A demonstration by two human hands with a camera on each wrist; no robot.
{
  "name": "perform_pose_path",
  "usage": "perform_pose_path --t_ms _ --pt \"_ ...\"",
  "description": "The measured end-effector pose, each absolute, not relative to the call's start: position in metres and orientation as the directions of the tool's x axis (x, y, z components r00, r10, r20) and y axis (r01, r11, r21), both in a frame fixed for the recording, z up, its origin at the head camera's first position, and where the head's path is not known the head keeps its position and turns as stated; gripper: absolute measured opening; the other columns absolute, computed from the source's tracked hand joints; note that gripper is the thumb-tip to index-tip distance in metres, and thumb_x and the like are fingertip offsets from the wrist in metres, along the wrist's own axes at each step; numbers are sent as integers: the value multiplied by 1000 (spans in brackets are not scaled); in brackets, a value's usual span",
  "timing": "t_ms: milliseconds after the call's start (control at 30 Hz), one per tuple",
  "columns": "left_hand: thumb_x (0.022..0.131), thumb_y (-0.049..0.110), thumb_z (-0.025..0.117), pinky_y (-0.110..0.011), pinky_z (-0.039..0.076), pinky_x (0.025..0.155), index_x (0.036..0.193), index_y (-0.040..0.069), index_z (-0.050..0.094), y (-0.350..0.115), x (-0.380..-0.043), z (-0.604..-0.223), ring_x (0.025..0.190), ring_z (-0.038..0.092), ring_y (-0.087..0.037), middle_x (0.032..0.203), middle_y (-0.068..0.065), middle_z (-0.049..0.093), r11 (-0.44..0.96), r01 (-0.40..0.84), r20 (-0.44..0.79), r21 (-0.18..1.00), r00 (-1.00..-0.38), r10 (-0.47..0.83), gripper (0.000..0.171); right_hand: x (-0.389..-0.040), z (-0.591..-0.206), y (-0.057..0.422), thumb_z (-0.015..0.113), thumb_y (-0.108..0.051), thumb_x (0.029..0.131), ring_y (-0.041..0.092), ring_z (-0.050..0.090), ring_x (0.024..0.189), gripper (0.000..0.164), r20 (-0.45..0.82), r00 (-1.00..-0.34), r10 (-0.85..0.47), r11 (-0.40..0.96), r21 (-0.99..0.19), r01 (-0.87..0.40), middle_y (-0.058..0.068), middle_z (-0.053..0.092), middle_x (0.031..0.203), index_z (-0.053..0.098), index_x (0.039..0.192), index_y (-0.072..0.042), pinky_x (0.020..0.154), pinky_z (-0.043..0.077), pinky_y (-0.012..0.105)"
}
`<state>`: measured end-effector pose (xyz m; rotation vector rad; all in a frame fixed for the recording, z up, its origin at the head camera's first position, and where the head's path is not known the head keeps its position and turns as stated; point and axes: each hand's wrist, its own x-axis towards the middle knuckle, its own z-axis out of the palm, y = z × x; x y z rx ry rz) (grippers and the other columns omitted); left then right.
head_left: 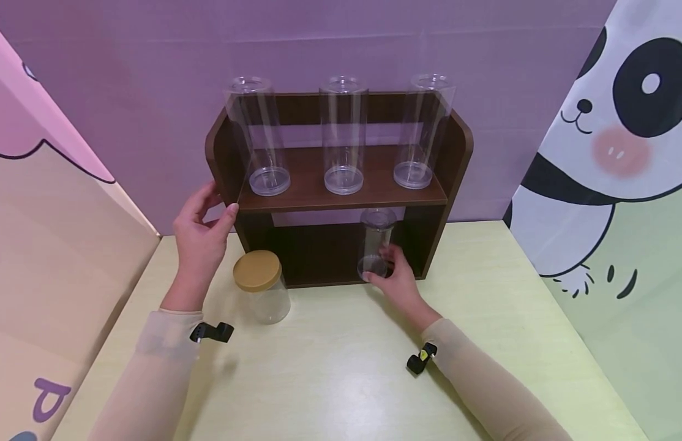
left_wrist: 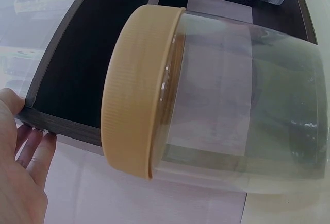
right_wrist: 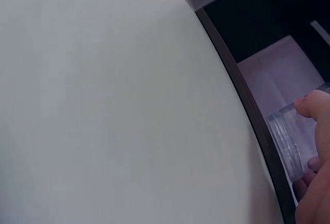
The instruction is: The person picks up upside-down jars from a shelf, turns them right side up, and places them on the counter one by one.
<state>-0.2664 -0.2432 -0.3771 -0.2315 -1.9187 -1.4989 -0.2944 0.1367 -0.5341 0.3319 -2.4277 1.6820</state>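
Observation:
A dark brown two-tier wooden shelf (head_left: 341,204) stands on the table against the purple backdrop. My left hand (head_left: 202,229) holds its left side panel, thumb at the front edge and fingers around the outer side, as the left wrist view also shows. On the lower tier, toward the right, my right hand (head_left: 398,278) grips a small clear jar (head_left: 378,229) near its base. In the right wrist view, the thumb and fingers sit around that jar (right_wrist: 286,144), just inside the shelf's front edge (right_wrist: 242,90). The jar stands upright.
Three tall clear cylinders, left (head_left: 269,177), middle (head_left: 343,177) and right (head_left: 414,174), stand on the upper tier. A clear jar with a tan lid (head_left: 257,271) stands on the table (head_left: 330,367) before the shelf's left front corner. A panda-printed panel (head_left: 622,153) lines the right side.

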Motion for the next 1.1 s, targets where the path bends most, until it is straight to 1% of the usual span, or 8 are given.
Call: perform_pose_path --t_ms 233,467,700,867,1100 --pt "101 6 80 -15 60 87 149 13 70 -243 -268 -378 122 68 -12 133 2 72 314 533 612 785 -745 -264 49 -280 -527 141 91 -6 89 39 58 139 76 256 -945 -203 330 -891 -312 20 61 148 48 151 3 122 48 54" --pt "102 7 79 -15 60 88 150 14 70 -242 -267 -377 124 68 -13 136 -1 71 312 529 606 789 -751 -260 49 -265 -517 143 92 -4 88 36 59 135 76 222 -929 -295 340 -884 -320 18 63 144 49 151 0 120 49 54" --pt "102 7 79 -16 60 89 151 15 70 -242 -267 -376 125 67 -13 138 -2 71 317 516 597 796 -758 -264 50 -256 -512 144 95 -2 85 34 61 133 79 206 -916 -346 341 -882 -327 16 66 140 50 150 -1 120 50 52" --pt "102 8 79 -16 60 89 151 15 69 -243 -267 -377 125 67 -13 139 -3 71 325 506 591 799 -762 -265 50 -251 -509 144 98 -4 82 34 62 130 80 190 -913 -360 343 -884 -319 15 68 135 52 147 -4 119 50 54" --pt "103 8 79 -16 60 89 151 16 70 -243 -267 -377 125 67 -13 138 -2 71 322 512 595 796 -760 -262 50 -246 -509 143 99 -5 82 34 63 129 81 191 -904 -382 333 -884 -328 14 67 133 52 148 -4 117 52 54"
